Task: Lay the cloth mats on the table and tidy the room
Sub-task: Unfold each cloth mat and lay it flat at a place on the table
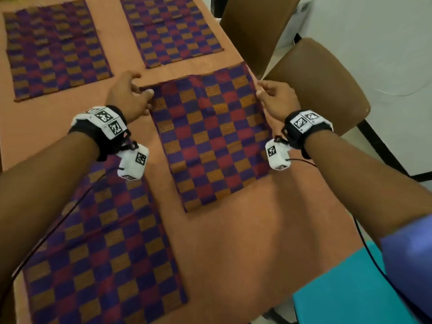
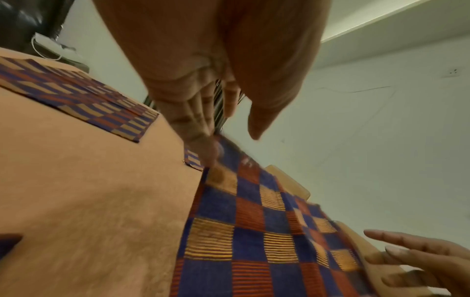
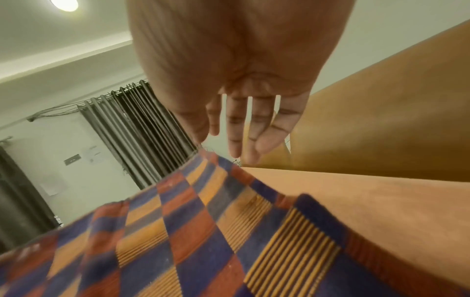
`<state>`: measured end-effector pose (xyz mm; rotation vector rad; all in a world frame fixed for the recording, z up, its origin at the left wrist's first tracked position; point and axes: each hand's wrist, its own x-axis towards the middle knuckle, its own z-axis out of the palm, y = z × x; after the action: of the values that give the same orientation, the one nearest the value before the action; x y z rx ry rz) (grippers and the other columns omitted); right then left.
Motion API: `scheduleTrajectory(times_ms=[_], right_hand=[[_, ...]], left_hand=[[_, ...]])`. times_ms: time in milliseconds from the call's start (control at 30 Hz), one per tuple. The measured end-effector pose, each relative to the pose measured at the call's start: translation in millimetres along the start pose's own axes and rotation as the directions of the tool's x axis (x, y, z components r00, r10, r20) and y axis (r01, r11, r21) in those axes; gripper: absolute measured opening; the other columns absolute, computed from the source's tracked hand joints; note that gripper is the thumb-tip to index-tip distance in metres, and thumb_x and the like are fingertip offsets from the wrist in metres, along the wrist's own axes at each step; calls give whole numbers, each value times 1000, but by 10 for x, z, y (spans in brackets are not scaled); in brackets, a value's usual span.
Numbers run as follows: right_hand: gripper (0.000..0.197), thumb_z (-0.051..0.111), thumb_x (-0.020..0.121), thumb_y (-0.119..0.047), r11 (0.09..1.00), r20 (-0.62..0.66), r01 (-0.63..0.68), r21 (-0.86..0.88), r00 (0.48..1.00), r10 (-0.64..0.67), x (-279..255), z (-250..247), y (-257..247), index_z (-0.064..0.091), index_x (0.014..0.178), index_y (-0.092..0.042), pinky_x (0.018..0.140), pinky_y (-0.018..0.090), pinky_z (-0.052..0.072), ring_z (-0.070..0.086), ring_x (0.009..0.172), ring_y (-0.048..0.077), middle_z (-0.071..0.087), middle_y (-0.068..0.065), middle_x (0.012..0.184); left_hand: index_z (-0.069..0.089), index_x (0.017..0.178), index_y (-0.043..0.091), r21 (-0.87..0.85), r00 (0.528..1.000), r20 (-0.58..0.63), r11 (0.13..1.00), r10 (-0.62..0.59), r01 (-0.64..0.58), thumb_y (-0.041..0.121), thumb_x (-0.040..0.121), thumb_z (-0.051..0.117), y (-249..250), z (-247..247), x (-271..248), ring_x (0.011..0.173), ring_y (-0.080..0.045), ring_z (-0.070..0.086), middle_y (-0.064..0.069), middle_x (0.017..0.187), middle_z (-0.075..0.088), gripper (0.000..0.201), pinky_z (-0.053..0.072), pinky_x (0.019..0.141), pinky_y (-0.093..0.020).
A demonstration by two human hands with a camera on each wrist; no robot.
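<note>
1. Four cloth mats lie on the worktop [image 1: 245,230]: two far mats [image 1: 58,50] [image 1: 170,29], one near mat [image 1: 105,242], and the fourth mat [image 1: 210,139], in hand by the right edge.
2. The step in hand looks like squaring this fourth mat. The left hand [image 1: 131,97] pinches its far left corner; its grip is narrow, thumb and fingertips closed on the cloth.
3. The right hand [image 1: 275,101] pinches the far right corner in the same way, other fingers loose.
4. The mat sits skewed, its right corner near the worktop's edge; next it likely needs turning in line with the others, then smoothing flat.
5. Two brown chairs [image 1: 315,85] stand beside the worktop.
</note>
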<state>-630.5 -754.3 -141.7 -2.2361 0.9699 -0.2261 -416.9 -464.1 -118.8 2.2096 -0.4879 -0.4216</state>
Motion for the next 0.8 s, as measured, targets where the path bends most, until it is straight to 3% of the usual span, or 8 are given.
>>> scheduleTrajectory(times_ms=[100,233,333,433,533,633,733,800], right_hand=[[44,59,86,-37,995,97,-73,-75,992,80,75,23,37,58,130,-33,100,33,44,59,115,19,67,-2,123],[40,60,87,-44,977,196,-133,-165,967,165,-427,122,488,59,125,-33,90,33,46,62,107,24,66,0,118],[19,65,91,-31,972,330,-209,107,930,163,-891,140,772,64,111,-32,82,31,55,69,95,12,73,-14,98],[21,66,90,-12,938,371,-265,225,913,169,-1118,108,918,65,108,-24,66,15,53,70,82,-2,73,-21,79],[16,73,84,-12,944,352,-270,191,916,191,-1136,88,973,68,99,-16,74,26,50,68,70,-4,71,-16,69],[10,70,85,-5,952,335,-240,188,927,167,-1186,11,887,64,82,-14,63,15,47,63,58,-8,67,-17,56],[2,64,91,-11,959,298,-195,205,946,129,-1233,-38,810,64,91,-13,63,10,47,65,66,-8,70,-14,67],[9,60,95,-16,962,295,-187,201,948,122,-1243,-68,811,65,101,-18,71,17,50,68,76,-2,72,-10,84]], left_hand=[[34,140,16,219,999,31,975,14,-21,43,82,66,-24,50,-80,115,-31,55,-11,136,45,72,45,98,-44],[48,121,14,248,967,245,969,-70,8,40,86,62,-420,447,-824,95,-26,59,-5,106,60,46,50,79,-37],[39,122,19,133,923,346,982,-171,132,40,87,63,-735,650,-1416,84,-20,60,4,88,57,48,45,62,-29],[33,131,20,-23,911,358,973,-206,229,32,87,65,-836,792,-1877,91,-21,62,1,92,62,56,48,76,-31],[31,134,14,-139,889,377,933,-259,331,22,86,68,-878,910,-2052,94,-14,61,-4,94,61,61,47,76,-22],[40,120,14,-146,903,322,927,-286,346,14,84,69,-857,970,-2096,96,-21,62,-9,97,62,46,48,80,-27],[44,128,13,-216,910,301,909,-286,357,13,82,71,-819,995,-2117,104,-22,62,-9,110,64,53,51,90,-36],[47,127,12,-238,924,247,905,-294,351,13,82,70,-751,1020,-2157,99,-19,61,-4,105,64,51,51,84,-32]])
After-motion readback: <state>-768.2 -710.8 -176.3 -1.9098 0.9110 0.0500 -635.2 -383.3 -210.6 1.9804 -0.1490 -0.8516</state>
